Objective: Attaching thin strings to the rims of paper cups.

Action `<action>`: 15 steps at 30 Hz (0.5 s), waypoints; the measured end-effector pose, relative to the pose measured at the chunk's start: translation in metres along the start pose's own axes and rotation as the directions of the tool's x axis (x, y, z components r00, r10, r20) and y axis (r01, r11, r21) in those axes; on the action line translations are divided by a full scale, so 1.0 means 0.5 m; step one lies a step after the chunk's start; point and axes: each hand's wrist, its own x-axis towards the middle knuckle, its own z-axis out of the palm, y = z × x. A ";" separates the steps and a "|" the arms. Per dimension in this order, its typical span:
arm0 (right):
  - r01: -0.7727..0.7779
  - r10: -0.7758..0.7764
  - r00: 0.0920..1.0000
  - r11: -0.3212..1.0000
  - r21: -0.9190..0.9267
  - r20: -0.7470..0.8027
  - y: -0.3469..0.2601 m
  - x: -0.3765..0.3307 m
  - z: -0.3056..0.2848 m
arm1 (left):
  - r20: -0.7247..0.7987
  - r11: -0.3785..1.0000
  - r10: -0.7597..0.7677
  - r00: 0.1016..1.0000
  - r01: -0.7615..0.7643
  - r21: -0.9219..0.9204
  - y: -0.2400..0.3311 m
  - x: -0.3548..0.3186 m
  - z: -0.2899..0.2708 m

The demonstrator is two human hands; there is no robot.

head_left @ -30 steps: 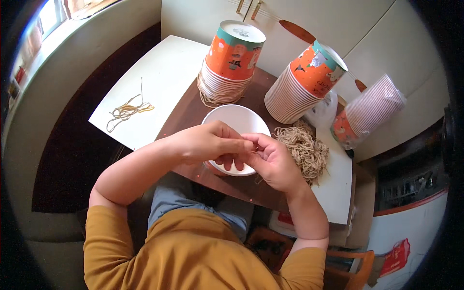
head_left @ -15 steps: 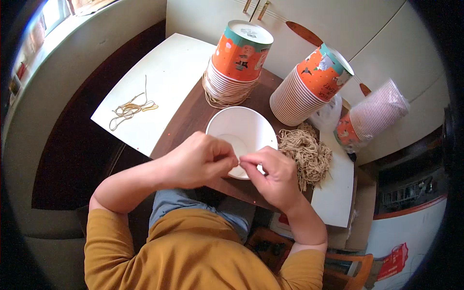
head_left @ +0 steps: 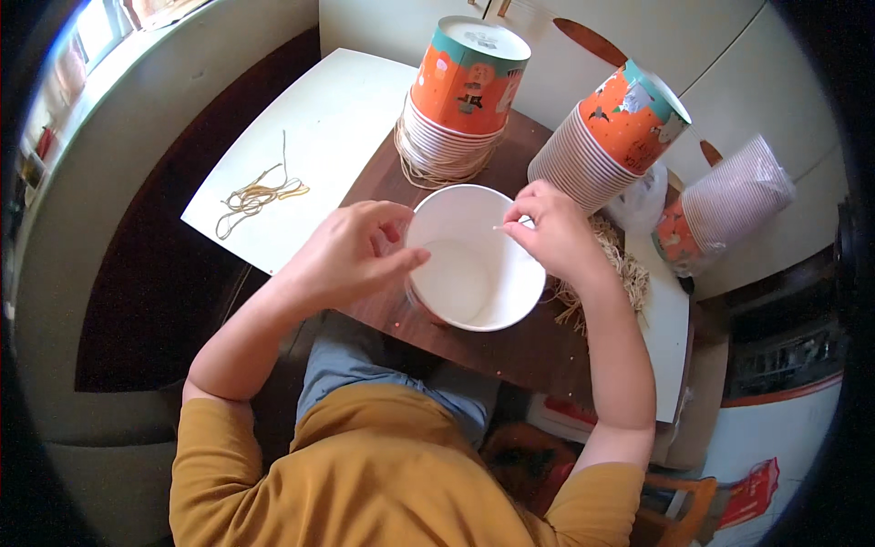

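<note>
A white paper bucket [head_left: 465, 287] stands on the brown table with its mouth facing up toward me and its inside bare. By its left rim is my left hand [head_left: 360, 251], thumb and fingers apart, the thumb tip over the opening; whether it touches the rim I cannot tell. Over the right side of the rim, my right hand [head_left: 556, 228] is closed in a pinch. From its fingertips pokes a short, pale string end [head_left: 499, 227]. Partly behind my right forearm lies a tangled heap of beige strings [head_left: 629, 273].
Two upside-down stacks of orange-and-green paper buckets, one left [head_left: 469, 82] with strings looped around it and one right [head_left: 606, 137], stand behind. A plastic-wrapped stack [head_left: 725, 201] leans farther right. Loose cords [head_left: 251, 201] lie on the white tabletop [head_left: 319, 109] at left.
My hands, together over the bucket half a second ago, have moved apart, the left to the left rim and the right up to the right rim. The left fingers have opened. The view has shifted slightly.
</note>
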 end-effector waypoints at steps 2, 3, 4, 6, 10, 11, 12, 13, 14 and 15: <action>-0.034 0.039 0.998 0.995 -0.089 0.048 -0.003 0.003 0.008 | -0.003 0.999 0.038 0.999 -0.038 0.032 0.002 -0.002 0.012; -0.040 0.050 0.996 0.991 -0.126 0.074 -0.009 -0.003 0.010 | -0.010 0.995 0.079 0.997 -0.078 0.062 -0.001 -0.001 0.015; -0.046 0.063 0.993 0.986 -0.163 0.100 -0.015 -0.012 0.010 | -0.021 0.996 0.064 0.998 -0.063 0.059 -0.007 0.005 0.017; -0.035 0.047 0.996 0.984 -0.175 0.069 -0.037 -0.040 0.001 | -0.050 0.997 0.081 0.995 -0.082 -0.013 -0.027 0.008 0.021; -0.228 0.230 0.965 0.973 -0.033 0.127 -0.043 -0.092 -0.002 | 0.002 0.999 -0.049 0.999 0.049 -0.019 -0.024 0.006 0.017; -0.208 0.208 0.973 0.978 -0.009 0.097 -0.038 -0.105 0.001 | 0.006 0.999 -0.048 0.999 0.048 -0.018 -0.026 0.006 0.024; -0.187 0.186 0.980 0.982 0.015 0.066 -0.036 -0.114 0.003 | -0.031 1.000 -0.023 0.999 0.023 0.002 -0.029 0.008 0.035; -0.191 0.190 0.980 0.981 0.016 0.066 -0.039 -0.120 0.003 | -0.068 1.000 0.003 0.998 -0.001 0.023 -0.029 0.007 0.045; -0.135 0.145 0.982 0.988 0.080 -0.124 -0.045 -0.124 0.000 | -0.065 1.000 0.003 0.998 -0.002 0.027 -0.022 0.005 0.054; -0.066 0.105 0.946 0.989 0.135 -0.306 -0.055 -0.122 -0.001 | -0.104 1.000 0.001 0.995 -0.004 -0.029 -0.019 0.000 0.064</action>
